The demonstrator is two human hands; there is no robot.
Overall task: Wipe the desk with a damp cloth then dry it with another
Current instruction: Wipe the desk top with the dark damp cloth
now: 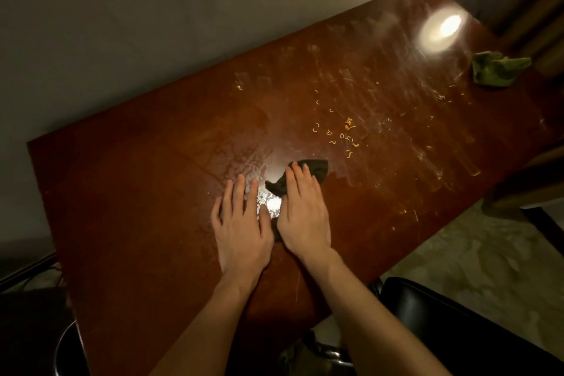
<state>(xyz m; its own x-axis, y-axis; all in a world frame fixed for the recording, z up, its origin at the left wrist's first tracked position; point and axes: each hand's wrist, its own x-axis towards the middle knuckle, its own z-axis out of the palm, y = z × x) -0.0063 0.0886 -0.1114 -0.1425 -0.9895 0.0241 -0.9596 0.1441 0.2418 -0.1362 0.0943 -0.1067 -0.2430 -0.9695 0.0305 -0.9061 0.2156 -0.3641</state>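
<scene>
Fingers point(300, 183) lie straight on both hands: right hand point(305, 217) presses a dark cloth point(317, 168) at frame centre, left hand point(241, 232) rests empty on the table point(137, 192) beside.

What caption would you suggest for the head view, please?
Right hand presses a dark cloth on the wet desk, left hand flat beside it; food scraps and green cloth beyond.

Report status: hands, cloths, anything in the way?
Right hand flat on dark cloth, left hand flat on wet desk. Green cloth idle at far corner. Food scraps ahead.
</scene>
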